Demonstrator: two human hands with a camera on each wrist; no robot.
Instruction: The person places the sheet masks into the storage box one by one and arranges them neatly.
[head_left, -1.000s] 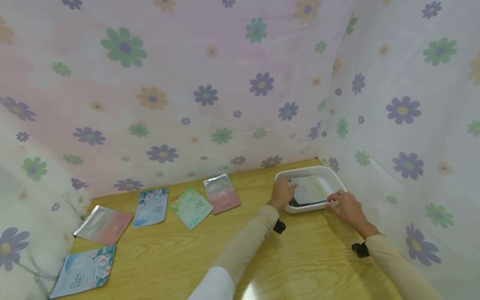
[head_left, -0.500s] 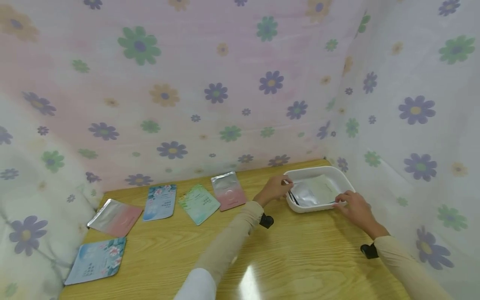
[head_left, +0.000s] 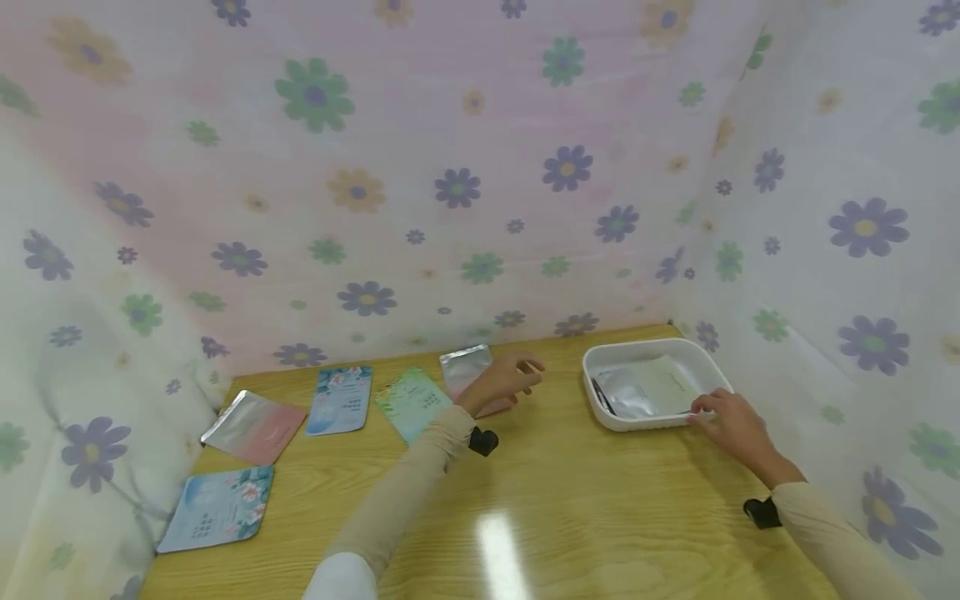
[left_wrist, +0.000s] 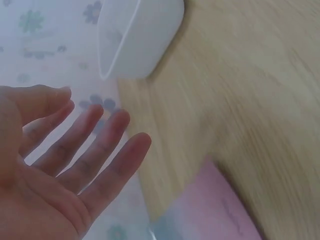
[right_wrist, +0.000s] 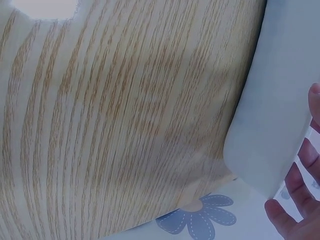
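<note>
While the right hand pinches the rim of a white, rounded plastic tray, the left hand, fingers spread and empty, hangs above a silver-and-pink foil packet on the wood-grain table. Fetching a packet seems the step, calling next for lowering and pinching. Only the head view shows flat, pale packets inside the tray; the left wrist view alone bares the palm.

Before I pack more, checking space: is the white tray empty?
Not empty: silvery packaging shows inside the white tray in the head view.
</note>
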